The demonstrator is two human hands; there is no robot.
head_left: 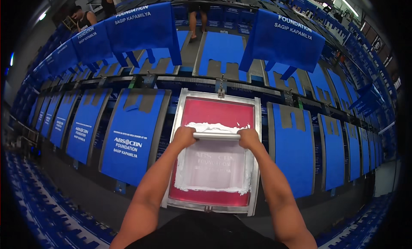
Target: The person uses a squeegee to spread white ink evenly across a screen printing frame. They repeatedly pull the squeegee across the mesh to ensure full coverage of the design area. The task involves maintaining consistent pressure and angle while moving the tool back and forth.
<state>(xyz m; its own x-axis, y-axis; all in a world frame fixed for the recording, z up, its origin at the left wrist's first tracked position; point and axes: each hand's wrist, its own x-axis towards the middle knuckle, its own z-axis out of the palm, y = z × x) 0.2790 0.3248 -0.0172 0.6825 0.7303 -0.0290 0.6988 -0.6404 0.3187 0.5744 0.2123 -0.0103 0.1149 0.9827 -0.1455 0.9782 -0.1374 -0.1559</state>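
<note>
Both my hands grip a squeegee [218,136], a straight bar held level across a screen printing frame [256,163]. My left hand [184,138] is wrapped round its left end, my right hand [248,138] round its right end. The silver-edged frame holds a mesh with red borders [216,111] and a pale printing area [213,174] where faint lettering shows. White ink [212,127] lies in a thick ridge just beyond the squeegee. More ink edges the pale area at its sides and near end. Whatever lies under the frame is mostly hidden.
Left of the frame, a board carries a printed blue bag piece [131,135]; to the right lies an unprinted blue bag piece [294,150]. Similar boards run along both sides. Printed blue bags [143,28] hang over the far row. Other people [83,18] stand further back.
</note>
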